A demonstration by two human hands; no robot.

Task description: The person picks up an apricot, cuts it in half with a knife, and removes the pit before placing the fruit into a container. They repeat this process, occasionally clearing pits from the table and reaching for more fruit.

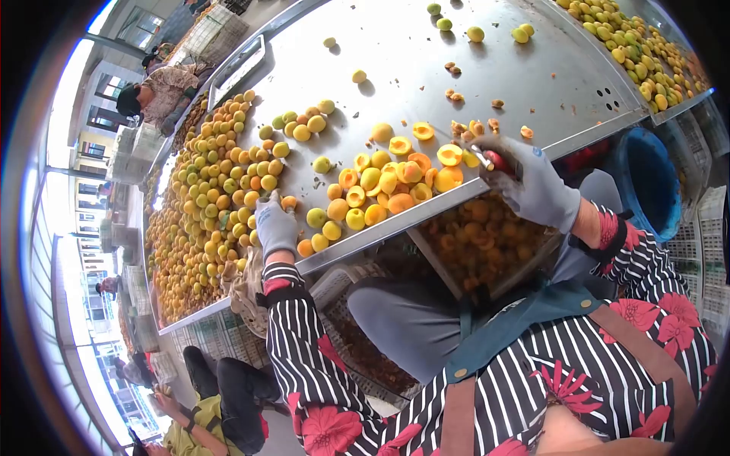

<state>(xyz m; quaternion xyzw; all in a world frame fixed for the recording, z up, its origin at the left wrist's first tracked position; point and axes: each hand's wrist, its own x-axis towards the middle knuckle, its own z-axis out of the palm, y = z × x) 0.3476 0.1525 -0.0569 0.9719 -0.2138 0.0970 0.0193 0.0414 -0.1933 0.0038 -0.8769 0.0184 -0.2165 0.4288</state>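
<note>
My left hand [275, 226], in a grey glove, reaches to the edge of a large pile of whole apricots [220, 171]. Its fingers stretch out among the fruit, and an orange apricot [288, 203] lies right beside them. In my gloved right hand [532, 186] is a small red-handled tool [498, 161] with a metal tip, fingers closed round the handle. That tip points toward several cut apricot halves [449, 155] at the table's near edge. More halves and whole apricots lie heaped between my hands. Small brown-orange pieces [475, 129] are scattered just beyond the tool.
The metal table [426, 61] has a raised rim along my side. Beneath it stands a crate of apricots [479, 235]. A blue bucket [649, 182] stands at right, near another heap of apricots [646, 61]. Other people [163, 95] sit at left, among stacked crates [133, 156].
</note>
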